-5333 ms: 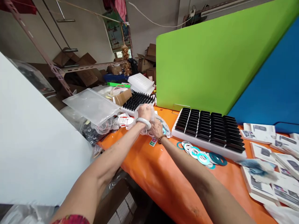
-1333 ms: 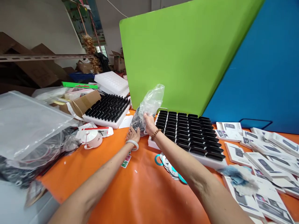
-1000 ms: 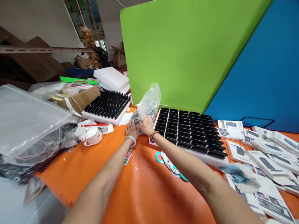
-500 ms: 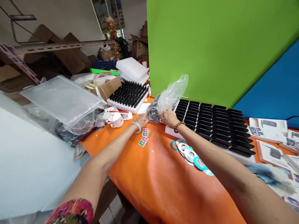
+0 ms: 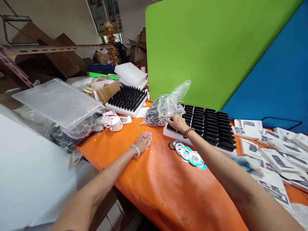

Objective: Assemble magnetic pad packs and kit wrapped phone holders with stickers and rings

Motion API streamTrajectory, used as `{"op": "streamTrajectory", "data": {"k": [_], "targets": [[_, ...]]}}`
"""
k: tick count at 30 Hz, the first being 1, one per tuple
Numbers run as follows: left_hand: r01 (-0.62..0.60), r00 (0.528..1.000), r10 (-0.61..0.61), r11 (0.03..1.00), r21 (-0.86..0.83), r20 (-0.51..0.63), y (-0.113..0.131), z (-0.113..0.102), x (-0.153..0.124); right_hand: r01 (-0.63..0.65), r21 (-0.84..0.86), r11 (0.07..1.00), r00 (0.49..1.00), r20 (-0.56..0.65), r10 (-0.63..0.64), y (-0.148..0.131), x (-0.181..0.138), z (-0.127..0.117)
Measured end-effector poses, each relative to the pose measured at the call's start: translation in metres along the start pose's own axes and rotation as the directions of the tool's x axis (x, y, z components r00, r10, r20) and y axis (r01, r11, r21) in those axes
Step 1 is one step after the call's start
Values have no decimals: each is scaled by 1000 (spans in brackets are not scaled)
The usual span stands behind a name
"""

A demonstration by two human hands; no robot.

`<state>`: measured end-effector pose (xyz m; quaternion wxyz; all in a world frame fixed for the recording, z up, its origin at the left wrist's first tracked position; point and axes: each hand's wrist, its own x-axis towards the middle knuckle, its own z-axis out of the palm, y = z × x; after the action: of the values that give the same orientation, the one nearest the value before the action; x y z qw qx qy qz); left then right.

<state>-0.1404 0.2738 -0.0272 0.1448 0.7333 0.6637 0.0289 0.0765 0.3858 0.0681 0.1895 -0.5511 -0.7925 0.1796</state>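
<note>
My left hand lies flat with fingers spread over the small red and green cards on the orange table cover, hiding most of them. Farther back rests a clear plastic bag with dark items inside, its loose top standing up to the right. At the bag's near right edge, my right hand has its fingers curled in a pinch on the plastic. Just behind that hand stands a white foam tray with rows of black flat pieces.
Ring-shaped stickers lie in front of the tray. White printed boxes are piled at the right. To the left are a pinkish-white cup, a second tray of black pieces and a large translucent bag. A green panel rises behind.
My left hand has left the bag and come down toward me onto the cards. The bag has slumped wider to the left. My right hand stays beside it.
</note>
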Motion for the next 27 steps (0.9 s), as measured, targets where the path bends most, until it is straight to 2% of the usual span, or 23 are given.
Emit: {"op": "streamTrajectory", "data": {"k": [5,8,12,16,18,20,24,27], "targets": [[43,998,-43,999,17,-46,20,6,2,-62,261,963,982,-158,106,13,22,-20],[81,993,-79,996,25,-87,24,5,3,-45,362,931,979,-171,113,6,46,-23],[87,989,-81,995,39,-126,28,7,7,20,352,936,984,-173,44,-25,73,-4],[45,992,-36,996,73,-118,33,13,9,121,229,966,988,-122,-95,-53,74,29],[29,993,-18,995,91,-113,36,15,8,160,168,973,986,-66,-151,-59,73,36],[12,992,-1,996,90,-125,39,14,4,176,127,976,984,-11,-176,-59,75,30],[-35,984,45,997,62,-172,45,7,-9,172,79,982,984,38,-175,-47,79,-8],[-58,983,59,998,11,-172,50,4,-24,192,54,980,981,30,-193,-28,58,-38]]}}
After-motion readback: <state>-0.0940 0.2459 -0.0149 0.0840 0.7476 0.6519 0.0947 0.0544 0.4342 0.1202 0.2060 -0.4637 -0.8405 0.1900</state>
